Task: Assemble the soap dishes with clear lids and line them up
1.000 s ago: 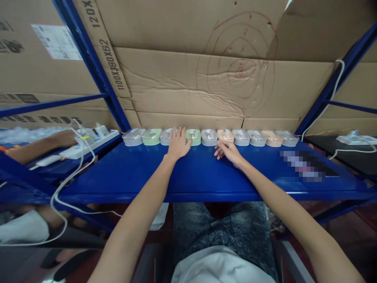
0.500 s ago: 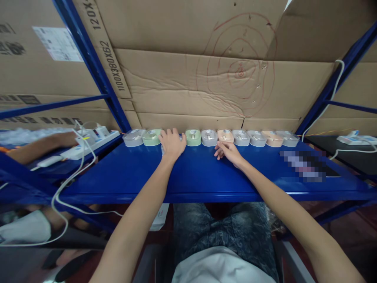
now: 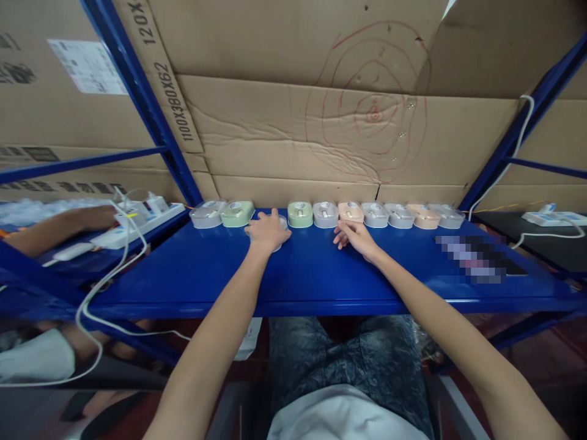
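A row of small rounded cases in grey, green and peach lines the back of the blue shelf (image 3: 316, 275). My left hand (image 3: 265, 232) is closed over a grey case (image 3: 280, 223), which sits a little in front of the row, leaving a gap between the green case (image 3: 237, 212) on the left and the green case (image 3: 300, 213) on the right. My right hand (image 3: 355, 237) rests on the shelf with fingers loosely apart, just in front of the peach case (image 3: 351, 211), holding nothing.
Cardboard sheets (image 3: 321, 122) close off the back. A white power strip (image 3: 137, 221) with cables lies on the left shelf beside another person's arm (image 3: 55, 227). A second strip (image 3: 553, 217) lies at the right. A blurred patch (image 3: 472, 256) sits on the shelf's right part.
My left hand has closed on a grey case and drawn it out of the row toward me, leaving a gap. My right hand has stayed put.
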### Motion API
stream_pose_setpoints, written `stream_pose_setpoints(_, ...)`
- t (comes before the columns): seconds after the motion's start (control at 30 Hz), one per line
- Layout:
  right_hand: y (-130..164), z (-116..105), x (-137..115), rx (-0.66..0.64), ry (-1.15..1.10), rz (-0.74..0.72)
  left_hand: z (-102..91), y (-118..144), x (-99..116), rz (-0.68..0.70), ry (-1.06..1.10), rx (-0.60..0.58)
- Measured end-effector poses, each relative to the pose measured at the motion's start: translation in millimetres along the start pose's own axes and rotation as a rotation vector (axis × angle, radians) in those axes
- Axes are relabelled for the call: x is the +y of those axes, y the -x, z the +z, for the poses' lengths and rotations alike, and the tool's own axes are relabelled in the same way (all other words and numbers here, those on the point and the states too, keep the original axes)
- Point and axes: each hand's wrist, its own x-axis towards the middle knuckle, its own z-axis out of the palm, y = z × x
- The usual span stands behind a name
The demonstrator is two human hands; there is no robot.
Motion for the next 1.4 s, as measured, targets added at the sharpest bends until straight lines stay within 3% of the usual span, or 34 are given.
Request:
stream_pose_setpoints(0.1, 0, 0, 1, 0.002, -0.003, 0.001, -1.7, 2, 0, 0.013, 0.007, 0.0)
stream_pose_setpoints(0.2, 0, 1, 1, 0.005, -0.001, 0.001, -15.9, 11, 6, 0.02, 0.035, 0.002)
stream_pose_setpoints(0.27, 1, 2, 0, 0.004, -0.001, 0.0, -29.4, 20, 13, 0.069, 0.086, 0.097)
stream_pose_setpoints(0.33, 2, 3, -2, 0.005, 0.003, -0.001, -40.5, 27, 20, 0.199, 0.184, 0.23)
stream_pose_setpoints(0.4, 3, 4, -4, 0.012, 0.003, 0.006, -45.0, 33, 26, 0.403, 0.318, 0.28)
stream_pose_setpoints(0.5, 3, 5, -9, 0.015, -0.083, 0.049, -38.9, 39, 34, 0.722, 0.472, 0.184)
stream_pose_setpoints(0.57, 4, 6, -12, -0.011, -0.186, 0.089, -31.0, 44, 40, 0.86, 0.495, 0.091)
stream_pose_setpoints(0.73, 5, 8, -12, -0.02, -0.261, 0.187, -20.1, 55, 51, 0.995, 0.448, -0.003)
stream_pose_setpoints(0.87, 3, 7, -10, 0.058, -0.325, 0.198, -21.4, 52, 51, 0.986, 0.442, 0.096)
stream_pose_setpoints(0.97, 0, 0, -11, 0.106, -0.35, 0.181, -21.6, 43, 46, 0.836, 0.505, 0.141)
stream_pose_setpoints(1.1, -1, -10, -14, 0.118, -0.405, 0.161, -14.5, 33, 39, 0.685, 0.723, -0.032)
stream_pose_setpoints(1.27, -3, -11, -9, 0.068, -0.402, 0.175, -0.8, 25, 38, 0.653, 0.958, -0.234)
stream_pose_setpoints(1.4, -4, -9, -3, 0.125, -0.243, 0.103, 5.2, 22, 39, 0.627, 1.101, -0.347)
